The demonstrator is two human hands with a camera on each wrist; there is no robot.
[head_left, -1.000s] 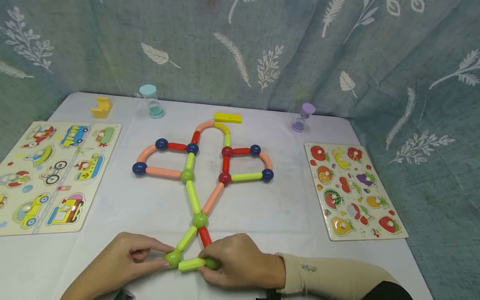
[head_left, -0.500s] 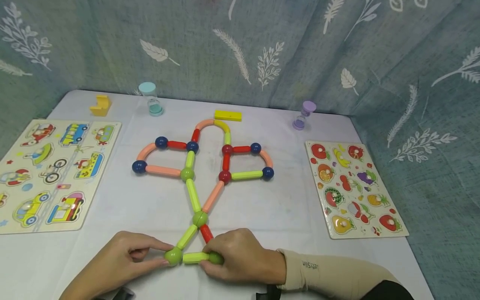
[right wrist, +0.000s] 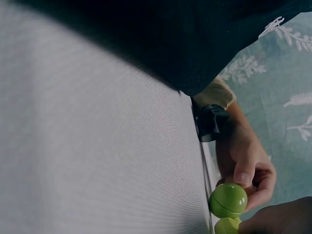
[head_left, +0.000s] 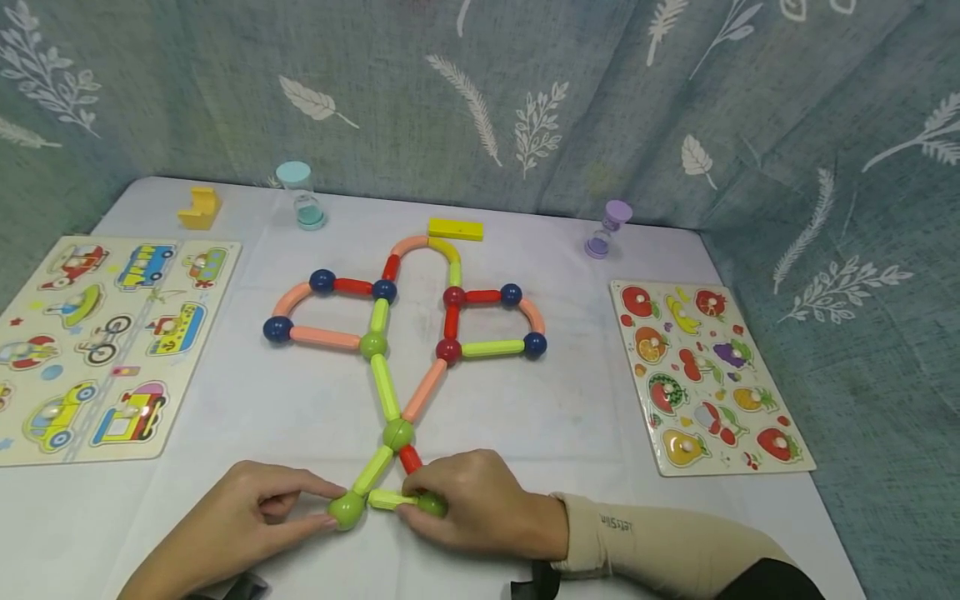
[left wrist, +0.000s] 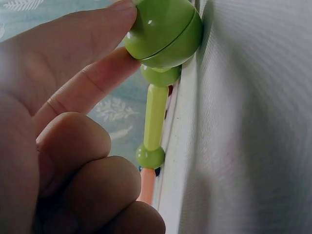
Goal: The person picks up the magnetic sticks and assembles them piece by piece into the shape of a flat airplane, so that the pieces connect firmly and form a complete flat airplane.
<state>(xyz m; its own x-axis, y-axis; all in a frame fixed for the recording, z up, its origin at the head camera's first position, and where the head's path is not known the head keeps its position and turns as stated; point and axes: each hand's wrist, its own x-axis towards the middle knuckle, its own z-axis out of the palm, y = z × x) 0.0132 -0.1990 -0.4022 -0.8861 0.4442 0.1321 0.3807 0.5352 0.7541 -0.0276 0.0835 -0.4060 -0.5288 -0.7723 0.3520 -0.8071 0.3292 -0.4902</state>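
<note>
A flat figure of coloured magnetic rods and balls lies on the white tablecloth. My left hand pinches a green ball at its lower left corner between index finger and thumb; in the left wrist view this ball looks large and shiny. My right hand pinches another green ball, partly hidden by its fingers. A short lime rod runs from that ball towards the left one, its free end close beside it; contact is unclear. A red rod leads up to a green middle ball.
A vehicle puzzle board lies left, a fruit puzzle board right. Along the back stand a teal sand timer, a purple sand timer, a yellow block and a yellow stepped piece. A patterned curtain hangs behind.
My right hand has moved slightly away from me, carrying its ball and the lime rod. The rod's free end has shifted from in front of the left ball to its upper right side.
</note>
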